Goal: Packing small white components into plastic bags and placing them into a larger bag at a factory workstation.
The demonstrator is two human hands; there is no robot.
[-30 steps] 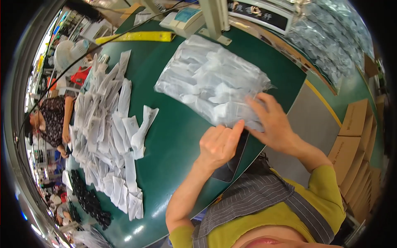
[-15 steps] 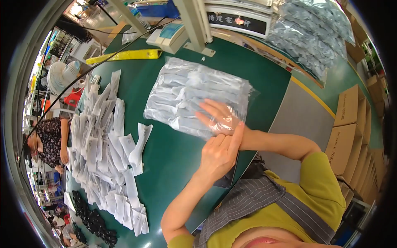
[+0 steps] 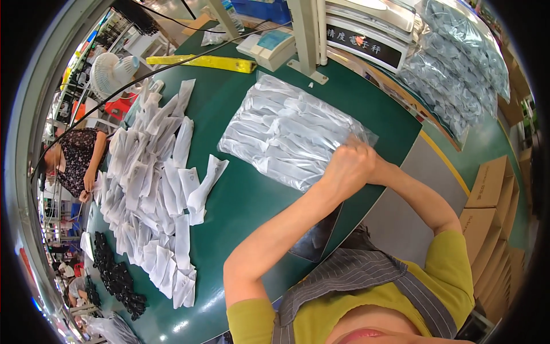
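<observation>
Both hands meet at the near right edge of the clear bag point(image 3: 289, 135) on the green table point(image 3: 246, 206). The left hand point(image 3: 344, 172) is curled shut, pinching that edge. The right hand point(image 3: 366, 150) sits mostly hidden behind it; its grip cannot be told. White packets point(image 3: 152, 189) lie well to the left.

A clear plastic bag point(image 3: 289, 137) packed with flat white sleeves is lying flat on the green surface point(image 3: 240, 218), its long side running diagonally. Its near right corner is sitting under the two hands, crinkling and glinting.
</observation>
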